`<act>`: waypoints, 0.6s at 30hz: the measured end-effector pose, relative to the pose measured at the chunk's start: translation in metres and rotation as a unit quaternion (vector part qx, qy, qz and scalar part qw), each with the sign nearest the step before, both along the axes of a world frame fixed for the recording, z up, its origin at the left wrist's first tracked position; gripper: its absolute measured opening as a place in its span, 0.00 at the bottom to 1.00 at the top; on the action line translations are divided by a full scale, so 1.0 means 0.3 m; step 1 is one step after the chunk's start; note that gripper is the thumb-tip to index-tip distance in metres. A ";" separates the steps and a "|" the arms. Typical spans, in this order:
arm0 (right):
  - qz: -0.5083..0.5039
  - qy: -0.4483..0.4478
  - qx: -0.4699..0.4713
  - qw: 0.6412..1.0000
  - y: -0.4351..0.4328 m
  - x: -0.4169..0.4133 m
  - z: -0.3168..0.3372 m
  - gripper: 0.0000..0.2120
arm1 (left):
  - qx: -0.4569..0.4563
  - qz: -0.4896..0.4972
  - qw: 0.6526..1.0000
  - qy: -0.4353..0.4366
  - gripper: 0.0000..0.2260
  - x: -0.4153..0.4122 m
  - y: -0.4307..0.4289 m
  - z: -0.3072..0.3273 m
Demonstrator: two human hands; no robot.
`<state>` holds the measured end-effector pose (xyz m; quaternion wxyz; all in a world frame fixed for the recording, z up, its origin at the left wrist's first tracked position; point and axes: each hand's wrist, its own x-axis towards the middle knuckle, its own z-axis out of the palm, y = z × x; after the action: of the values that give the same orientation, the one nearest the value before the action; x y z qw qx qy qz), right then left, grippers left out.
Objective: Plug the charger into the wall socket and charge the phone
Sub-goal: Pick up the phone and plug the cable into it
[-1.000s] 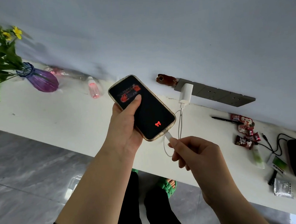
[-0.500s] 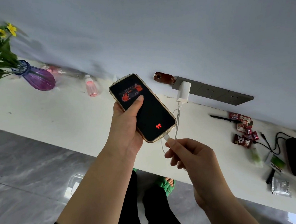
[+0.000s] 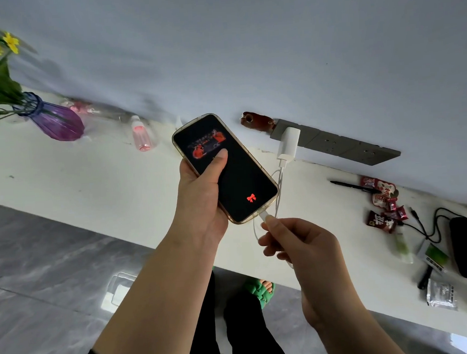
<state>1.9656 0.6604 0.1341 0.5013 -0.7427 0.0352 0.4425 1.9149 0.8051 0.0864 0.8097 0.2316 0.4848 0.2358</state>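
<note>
My left hand holds a black phone in a gold-rimmed case above the white counter, thumb resting on its dark screen with red graphics. A white charger sits plugged into the leftmost plate of the grey wall socket strip. Its white cable loops down to the phone's bottom edge. My right hand pinches the cable's white connector, which sits at the phone's port.
On the white counter stand a purple vase with yellow flowers and a small pink bottle. To the right lie a pen, red snack packets, a black mouse with cable, and small packets. Grey floor lies below.
The view has shifted slightly. My right hand has kept the connector at the phone's bottom port, and the phone stays in the same grip.
</note>
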 end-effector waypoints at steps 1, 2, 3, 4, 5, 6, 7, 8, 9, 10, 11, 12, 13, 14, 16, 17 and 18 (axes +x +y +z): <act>-0.001 0.001 0.000 1.000 0.002 -0.003 -0.001 0.10 | 0.000 0.003 1.000 -0.001 0.19 0.000 0.000 -0.002; -0.002 0.002 0.000 1.000 0.003 -0.003 -0.002 0.09 | -0.002 0.005 1.000 -0.003 0.19 0.000 -0.001 -0.003; -0.003 0.002 0.000 1.000 0.004 0.000 -0.004 0.09 | -0.004 0.006 1.000 -0.004 0.19 -0.001 -0.003 -0.005; -0.004 0.002 0.000 1.000 0.003 0.004 -0.006 0.10 | -0.006 0.006 1.000 -0.006 0.19 -0.003 -0.005 -0.006; -0.005 0.002 0.000 1.000 0.003 0.006 -0.008 0.10 | -0.008 0.005 1.000 -0.007 0.19 -0.005 -0.007 -0.008; -0.006 0.002 0.000 1.000 0.001 0.005 -0.011 0.10 | -0.009 0.005 1.000 -0.006 0.19 -0.006 -0.010 -0.010; -0.003 0.001 -0.001 1.000 0.000 -0.001 -0.013 0.10 | -0.009 0.005 1.000 -0.003 0.19 -0.009 -0.010 -0.013; 0.005 0.001 -0.004 1.000 -0.002 -0.008 -0.017 0.10 | -0.007 0.003 1.000 0.000 0.19 -0.012 -0.009 -0.016; 0.019 0.002 -0.010 1.000 -0.003 -0.013 -0.020 0.10 | -0.006 0.000 1.000 0.002 0.18 -0.017 -0.007 -0.018; 0.039 0.007 -0.016 0.999 -0.004 -0.016 -0.023 0.10 | -0.007 -0.004 1.000 0.004 0.18 -0.021 -0.004 -0.018; 0.062 0.011 -0.021 0.998 -0.007 -0.014 -0.025 0.11 | -0.010 -0.008 1.000 0.006 0.18 -0.026 -0.001 -0.020; 0.082 0.011 -0.027 0.996 -0.009 -0.008 -0.025 0.13 | -0.020 -0.011 1.000 0.008 0.18 -0.032 0.003 -0.021; 0.095 0.000 -0.030 0.995 -0.013 0.003 -0.027 0.17 | -0.033 -0.011 0.999 0.007 0.19 -0.039 0.008 -0.021; 0.096 -0.018 -0.028 0.995 -0.015 0.021 -0.031 0.23 | -0.047 -0.009 0.999 0.002 0.21 -0.046 0.012 -0.021; 0.075 -0.047 -0.012 0.996 -0.003 0.067 -0.046 0.25 | -0.067 -0.013 0.998 -0.008 0.23 -0.061 0.017 -0.026; 0.068 -0.043 -0.002 0.997 0.015 0.088 -0.058 0.23 | -0.073 -0.018 0.997 -0.015 0.24 -0.069 0.017 -0.028; 0.075 -0.022 0.008 0.997 0.041 0.105 -0.072 0.20 | -0.079 -0.020 0.996 -0.025 0.24 -0.078 0.015 -0.029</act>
<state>1.9972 0.6726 0.1124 0.4730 -0.7490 -0.0348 0.4627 1.8915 0.8095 0.0776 0.8421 0.1704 0.4768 0.1859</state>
